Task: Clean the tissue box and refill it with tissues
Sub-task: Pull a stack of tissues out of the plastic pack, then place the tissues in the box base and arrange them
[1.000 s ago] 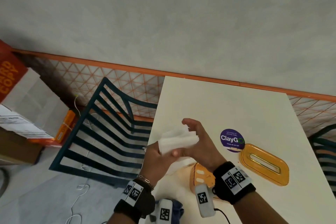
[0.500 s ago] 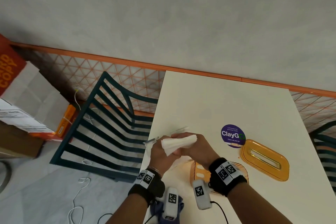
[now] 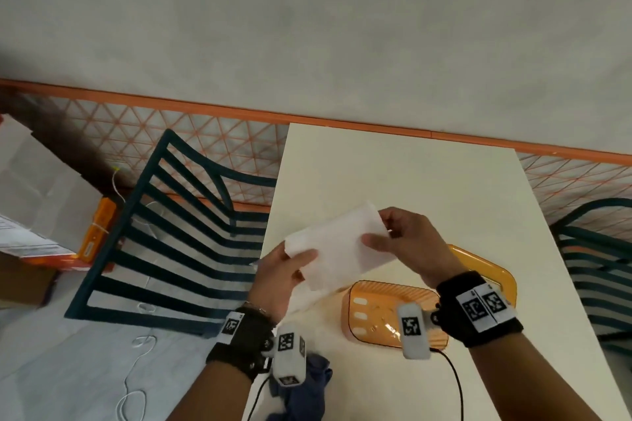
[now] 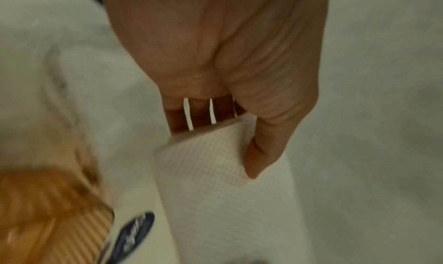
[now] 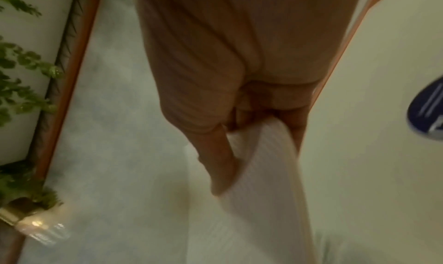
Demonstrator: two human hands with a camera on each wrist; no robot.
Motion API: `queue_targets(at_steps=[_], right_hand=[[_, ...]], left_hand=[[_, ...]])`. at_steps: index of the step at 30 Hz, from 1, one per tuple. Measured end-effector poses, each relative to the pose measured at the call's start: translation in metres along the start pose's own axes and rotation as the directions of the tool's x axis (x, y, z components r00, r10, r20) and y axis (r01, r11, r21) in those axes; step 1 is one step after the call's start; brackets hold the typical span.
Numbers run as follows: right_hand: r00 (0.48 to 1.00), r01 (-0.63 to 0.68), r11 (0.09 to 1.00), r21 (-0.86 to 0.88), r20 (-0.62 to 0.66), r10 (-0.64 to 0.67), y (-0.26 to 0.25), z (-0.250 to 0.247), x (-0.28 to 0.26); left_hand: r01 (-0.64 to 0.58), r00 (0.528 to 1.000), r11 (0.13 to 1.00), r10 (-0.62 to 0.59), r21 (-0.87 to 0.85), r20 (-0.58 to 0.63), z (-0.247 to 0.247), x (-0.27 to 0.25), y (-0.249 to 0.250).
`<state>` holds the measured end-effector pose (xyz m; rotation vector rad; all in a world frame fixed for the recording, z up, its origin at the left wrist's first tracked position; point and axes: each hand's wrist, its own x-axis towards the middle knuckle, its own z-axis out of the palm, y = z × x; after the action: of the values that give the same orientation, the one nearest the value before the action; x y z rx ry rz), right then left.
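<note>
A white stack of tissues (image 3: 338, 246) is held up over the table between both hands. My left hand (image 3: 290, 263) pinches its near left end, thumb on top (image 4: 258, 154) of the tissues (image 4: 227, 201). My right hand (image 3: 386, 236) pinches the far right end, thumb lying along the tissues (image 5: 263, 182). Below them the orange tissue box base (image 3: 379, 314) lies open on the cream table (image 3: 410, 181), partly hidden by my right wrist. Its orange lid (image 3: 492, 267) with the slot lies behind my right forearm.
A blue cloth (image 3: 304, 390) lies at the table's near edge. More white paper (image 3: 301, 297) rests under my left hand. A dark slatted chair (image 3: 171, 236) stands left of the table, another (image 3: 598, 260) at the right. Cardboard boxes (image 3: 37, 202) sit on the floor, far left.
The bunched tissues have been drawn out long between the hands. Both hands rose and moved right, and now cover the purple sticker.
</note>
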<state>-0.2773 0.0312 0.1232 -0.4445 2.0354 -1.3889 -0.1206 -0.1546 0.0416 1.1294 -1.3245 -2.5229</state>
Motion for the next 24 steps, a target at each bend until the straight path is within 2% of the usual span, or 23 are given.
queue_targets(at_steps=[2,3,5,6,8,10,13,17,20,24], right_hand=[[0.996,-0.079,0.992,-0.098,0.039,0.083,0.018,-0.018,-0.009],[0.991,-0.117,0.984,-0.134,0.044,0.124,0.030,-0.026,-0.015],[0.980,-0.198,0.963,-0.184,-0.002,0.201,0.053,-0.038,-0.029],[0.970,-0.243,0.946,-0.213,-0.045,0.239,0.065,-0.044,-0.037],[0.938,-0.345,0.888,-0.303,-0.125,0.322,0.088,-0.053,-0.052],[0.906,-0.423,0.835,-0.351,-0.172,0.386,0.110,-0.057,-0.063],[0.892,-0.453,0.778,-0.435,-0.220,0.396,0.126,-0.054,-0.069],[0.907,-0.420,0.716,-0.558,-0.267,0.324,0.134,-0.044,-0.063],[0.906,-0.423,0.675,-0.605,-0.299,0.300,0.139,-0.038,-0.056],[0.919,-0.390,0.593,-0.705,-0.264,0.291,0.142,-0.029,-0.054]], left_hand=[[0.077,0.994,0.991,-0.068,-0.107,0.083,0.017,-0.005,-0.006],[0.095,0.989,0.993,-0.086,-0.074,0.122,0.025,-0.007,-0.012],[0.079,0.984,0.984,-0.103,0.162,0.145,0.037,-0.010,-0.029],[0.052,0.987,0.943,-0.098,0.328,0.128,0.043,-0.011,-0.036],[-0.009,0.993,0.792,-0.066,0.611,0.101,0.052,-0.010,-0.050],[-0.073,0.994,0.611,-0.018,0.788,0.106,0.065,-0.010,-0.059],[-0.109,0.994,0.385,0.048,0.916,0.098,0.082,-0.008,-0.073],[-0.035,0.993,0.106,0.113,0.994,0.023,0.099,-0.007,-0.084],[-0.025,0.990,0.021,0.141,0.999,0.022,0.108,-0.006,-0.092],[0.018,0.989,-0.082,0.151,0.996,-0.005,0.117,-0.001,-0.103]])
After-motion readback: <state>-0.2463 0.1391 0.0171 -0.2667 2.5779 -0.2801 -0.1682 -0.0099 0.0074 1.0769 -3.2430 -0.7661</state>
